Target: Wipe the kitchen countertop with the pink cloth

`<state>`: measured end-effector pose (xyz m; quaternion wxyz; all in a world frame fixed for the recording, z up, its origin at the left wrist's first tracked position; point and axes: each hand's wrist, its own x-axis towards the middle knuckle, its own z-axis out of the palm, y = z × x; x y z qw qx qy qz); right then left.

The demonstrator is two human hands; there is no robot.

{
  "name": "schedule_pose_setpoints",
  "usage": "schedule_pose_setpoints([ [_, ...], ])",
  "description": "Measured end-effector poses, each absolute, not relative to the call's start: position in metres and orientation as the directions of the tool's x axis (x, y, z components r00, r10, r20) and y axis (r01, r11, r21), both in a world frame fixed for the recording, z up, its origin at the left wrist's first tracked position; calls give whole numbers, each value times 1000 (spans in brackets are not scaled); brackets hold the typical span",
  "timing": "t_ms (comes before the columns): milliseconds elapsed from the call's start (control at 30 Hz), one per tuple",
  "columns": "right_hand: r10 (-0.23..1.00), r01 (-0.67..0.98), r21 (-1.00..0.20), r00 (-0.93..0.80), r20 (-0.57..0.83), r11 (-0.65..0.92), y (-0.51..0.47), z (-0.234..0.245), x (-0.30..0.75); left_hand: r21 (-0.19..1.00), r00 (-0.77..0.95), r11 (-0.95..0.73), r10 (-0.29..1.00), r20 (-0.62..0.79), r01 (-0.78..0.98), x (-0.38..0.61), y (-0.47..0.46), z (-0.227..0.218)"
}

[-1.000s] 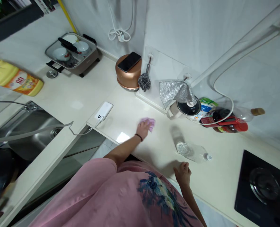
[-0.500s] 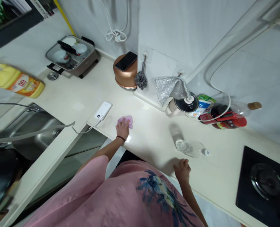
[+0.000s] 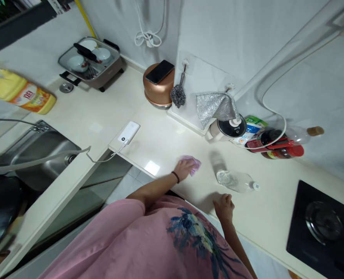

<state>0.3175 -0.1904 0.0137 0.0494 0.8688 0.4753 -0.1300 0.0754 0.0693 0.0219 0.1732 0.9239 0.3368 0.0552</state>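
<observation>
My left hand [image 3: 185,169] presses a small pink cloth [image 3: 193,162] flat on the cream countertop [image 3: 172,139], fingers closed over it. Just to its right stands a clear plastic bottle [image 3: 236,181] with a white cap, not touched. My right hand [image 3: 224,206] rests at the counter's front edge below the bottle, fingers curled with nothing visible in them. My pink patterned top fills the bottom of the view.
A white power bank [image 3: 128,133] with cable lies at the counter corner. Copper pot [image 3: 158,87] with a phone on it, steel scrubber [image 3: 178,101], silver cloth [image 3: 215,108], kettle [image 3: 229,130] and sauce bottles [image 3: 276,144] line the wall. Black hob [image 3: 323,224] right; sink [image 3: 35,155] and yellow bottle [image 3: 23,97] left.
My left hand slid the pink cloth left toward the power bank, then back right to beside the bottle. The right hand has stayed at the counter edge.
</observation>
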Motion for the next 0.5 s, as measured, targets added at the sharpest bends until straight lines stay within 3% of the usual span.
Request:
schedule_pose_setpoints([
  [133,810,838,-34,516,-278,-545,-191,13,318,314,410,-351,900,-146,882,-3,149,39],
  [300,803,835,-26,519,-293,-550,-190,13,318,196,38,-6,986,-159,980,-114,176,55],
  [400,810,843,-27,506,-298,-537,-190,14,319,134,-73,92,987,-143,987,-146,151,56],
  [500,814,846,-37,500,-296,-533,-190,14,319,90,-45,61,985,-169,994,-145,114,54],
])
